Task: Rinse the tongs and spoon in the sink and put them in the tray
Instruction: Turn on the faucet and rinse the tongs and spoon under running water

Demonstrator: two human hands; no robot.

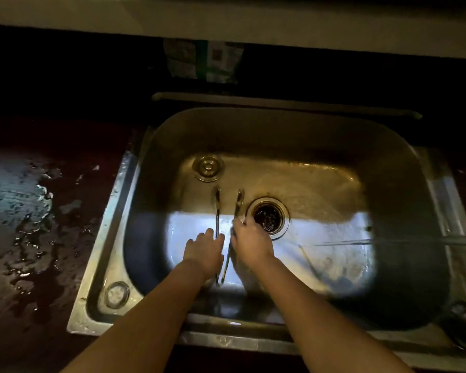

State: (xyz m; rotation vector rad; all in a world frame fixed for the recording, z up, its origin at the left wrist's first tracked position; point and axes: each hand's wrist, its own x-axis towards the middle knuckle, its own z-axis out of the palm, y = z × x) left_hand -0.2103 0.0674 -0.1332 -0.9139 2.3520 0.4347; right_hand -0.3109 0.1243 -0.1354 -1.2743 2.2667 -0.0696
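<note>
Metal tongs (218, 208) are held over the middle of the steel sink (145, 184), their two arms pointing away from me and spread apart. My left hand (205, 250) grips the left arm of the tongs. My right hand (249, 242) is closed around the right arm (238, 200), with something small and pale at its fingertips. The joined end of the tongs sits low between my wrists. I see no spoon and no tray in this view.
The open drain (269, 216) lies just right of my right hand. A round metal drain stopper (207, 166) rests at the back left of the basin. The faucet spout (425, 241) reaches in from the right. The dark countertop (24, 224) on the left is wet.
</note>
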